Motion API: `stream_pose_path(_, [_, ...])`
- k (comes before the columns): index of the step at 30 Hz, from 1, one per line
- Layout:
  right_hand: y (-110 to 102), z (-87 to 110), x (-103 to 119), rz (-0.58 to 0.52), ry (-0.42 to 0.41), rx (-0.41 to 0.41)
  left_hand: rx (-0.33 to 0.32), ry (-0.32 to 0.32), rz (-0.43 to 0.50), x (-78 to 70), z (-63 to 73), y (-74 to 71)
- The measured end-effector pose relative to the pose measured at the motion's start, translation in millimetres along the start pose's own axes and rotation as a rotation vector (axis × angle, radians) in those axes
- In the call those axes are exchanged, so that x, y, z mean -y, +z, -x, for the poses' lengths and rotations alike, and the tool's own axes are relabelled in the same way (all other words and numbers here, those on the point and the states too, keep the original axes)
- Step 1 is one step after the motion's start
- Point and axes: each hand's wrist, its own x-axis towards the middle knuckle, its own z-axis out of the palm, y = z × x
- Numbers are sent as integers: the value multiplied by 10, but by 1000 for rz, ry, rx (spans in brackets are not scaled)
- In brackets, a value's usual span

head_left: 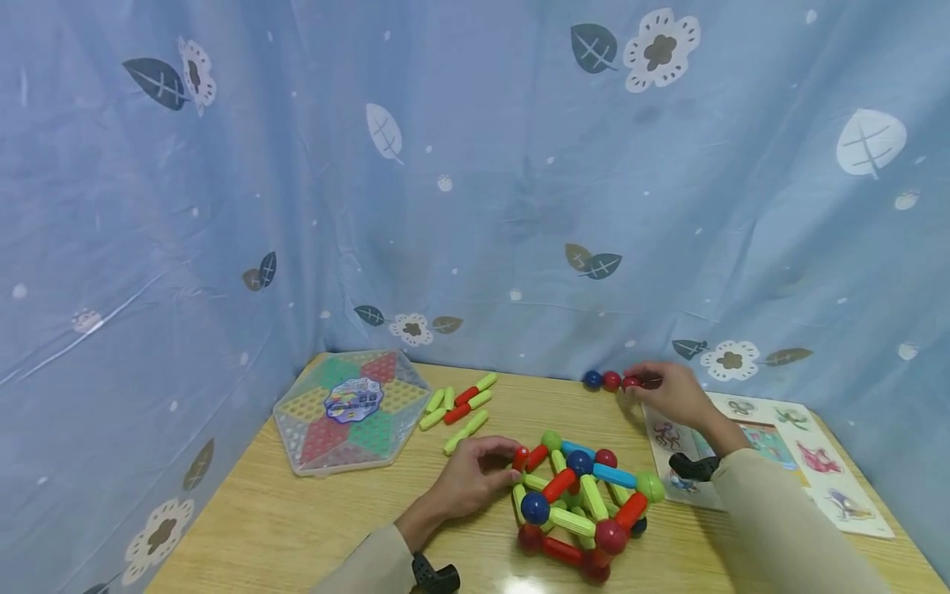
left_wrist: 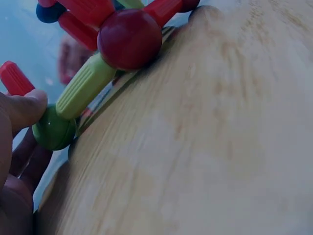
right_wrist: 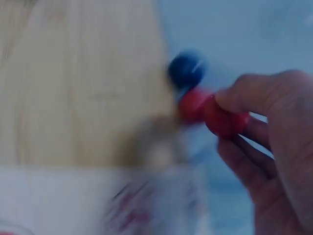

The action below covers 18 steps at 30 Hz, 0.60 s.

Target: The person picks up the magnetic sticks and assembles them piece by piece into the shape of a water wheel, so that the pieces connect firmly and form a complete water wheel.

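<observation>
A structure of magnetic rods and balls (head_left: 567, 525) in red, blue, lime and green stands on the wooden table. At its left side my left hand (head_left: 478, 478) pinches a green ball (left_wrist: 55, 128), thumb in front and fingers behind. A short red rod (left_wrist: 16, 78) rises from that ball, and a lime rod (left_wrist: 85, 87) joins it to a dark red ball (left_wrist: 129, 39). My right hand (head_left: 677, 398) reaches to the table's back edge and pinches a red ball (right_wrist: 222, 117). Right beside it are another red ball (right_wrist: 193, 105) and a blue ball (right_wrist: 187, 70).
Several loose lime and red rods (head_left: 460, 406) lie left of centre. A hexagonal Chinese checkers board (head_left: 349, 412) rests at the back left. An open picture sheet (head_left: 839, 478) lies under my right forearm. A blue patterned curtain (head_left: 475, 165) hangs behind the table.
</observation>
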Motion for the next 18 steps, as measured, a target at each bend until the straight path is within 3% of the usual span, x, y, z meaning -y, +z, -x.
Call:
stream_pose_path(4, [-94, 41, 353, -265, -51, 171, 26, 6, -9, -21, -6, 21])
stream_pose_path(9, [-35, 98, 761, -575, -204, 518, 57, 61, 0, -3, -11, 44])
stream_pose_path(13, [22, 127, 978, -668, -255, 715, 106, 62, 26, -2, -7, 77])
stream_pose_path(18, [129, 161, 1147, -693, -271, 777, 162, 52, 51, -22, 11, 101])
